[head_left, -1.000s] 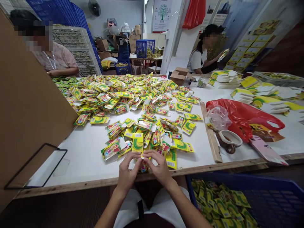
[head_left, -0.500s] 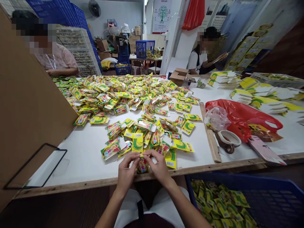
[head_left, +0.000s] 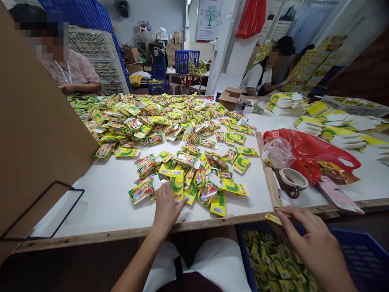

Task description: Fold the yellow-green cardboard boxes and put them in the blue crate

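My left hand [head_left: 166, 209] is at the near side of a loose heap of small yellow-green printed boxes [head_left: 146, 190]. Its thumb is spread away from the fingers, which reach down among the boxes; some fingertips are hidden. Under that hand stands a yellow box [head_left: 177, 183] with a barcode at its top. Far to the right, my right hand [head_left: 306, 233] pinches one small yellow box [head_left: 273, 219] at its end, between thumb and fingertips. That box is above a blue plastic crate [head_left: 358, 245], in which many similar boxes [head_left: 278, 259] lie.
A wooden strip [head_left: 269, 172] divides the white table. Right of it are a mug [head_left: 291, 180], a red plastic bag [head_left: 306, 146] and a pink phone-like slab [head_left: 338, 194]. A tall cardboard panel [head_left: 42, 121] stands left. Two people sit beyond the table.
My right hand has moved from the table edge to above the crate, carrying a small box. My left hand has let go of that box and shifted slightly up toward the heap.
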{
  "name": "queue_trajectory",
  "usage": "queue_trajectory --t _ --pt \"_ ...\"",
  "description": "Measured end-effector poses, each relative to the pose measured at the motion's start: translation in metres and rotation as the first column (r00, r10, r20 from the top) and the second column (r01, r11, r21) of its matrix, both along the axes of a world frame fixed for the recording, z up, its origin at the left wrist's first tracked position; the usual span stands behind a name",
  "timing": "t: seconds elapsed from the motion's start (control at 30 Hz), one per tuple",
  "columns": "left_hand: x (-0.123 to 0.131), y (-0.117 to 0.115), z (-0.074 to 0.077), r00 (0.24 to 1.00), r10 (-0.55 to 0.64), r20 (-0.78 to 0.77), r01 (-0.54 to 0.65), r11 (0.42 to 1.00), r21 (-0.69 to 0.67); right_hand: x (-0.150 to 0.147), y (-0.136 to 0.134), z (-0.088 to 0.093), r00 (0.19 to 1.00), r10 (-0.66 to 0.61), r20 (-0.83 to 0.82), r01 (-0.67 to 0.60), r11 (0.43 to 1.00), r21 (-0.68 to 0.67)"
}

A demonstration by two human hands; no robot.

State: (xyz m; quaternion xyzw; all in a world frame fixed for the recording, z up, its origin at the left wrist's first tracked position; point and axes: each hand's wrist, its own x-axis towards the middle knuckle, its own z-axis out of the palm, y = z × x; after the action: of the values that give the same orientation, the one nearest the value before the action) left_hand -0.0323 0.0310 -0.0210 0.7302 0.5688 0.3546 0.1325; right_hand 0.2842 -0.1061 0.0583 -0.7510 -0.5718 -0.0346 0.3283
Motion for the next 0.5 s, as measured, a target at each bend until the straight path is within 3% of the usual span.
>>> queue_trajectory --t 0.07,0.17,0.33,0.43,0.5 --pt "0.007 0.003 -0.003 0.999 -0.008 -0.049 0.01 1.0 0.025 -0.003 -0.004 -0.004 0.999 0.018 -0.046 -0.019 0.999 -0.027" --pt "0.003 0.004 0.001 1.0 -0.02 -0.01 0.021 0.998 0.064 -0.045 0.006 -0.017 0.96 0.177 -0.219 -0.184 0.983 -0.013" --pt "-0.027 -0.006 0.03 0.992 -0.079 0.101 0.063 0.985 0.16 -0.121 0.039 -0.025 0.819 0.415 -0.395 -0.409 0.907 0.105" --pt "-0.032 -0.013 0.046 0.982 -0.141 0.124 0.12 0.979 0.166 -0.148 0.059 -0.027 0.745 0.52 -0.419 -0.487 0.852 0.191" --pt "-0.028 -0.016 0.049 0.973 -0.187 0.138 0.17 0.977 0.127 -0.161 0.071 -0.035 0.682 0.569 -0.46 -0.528 0.818 0.23"
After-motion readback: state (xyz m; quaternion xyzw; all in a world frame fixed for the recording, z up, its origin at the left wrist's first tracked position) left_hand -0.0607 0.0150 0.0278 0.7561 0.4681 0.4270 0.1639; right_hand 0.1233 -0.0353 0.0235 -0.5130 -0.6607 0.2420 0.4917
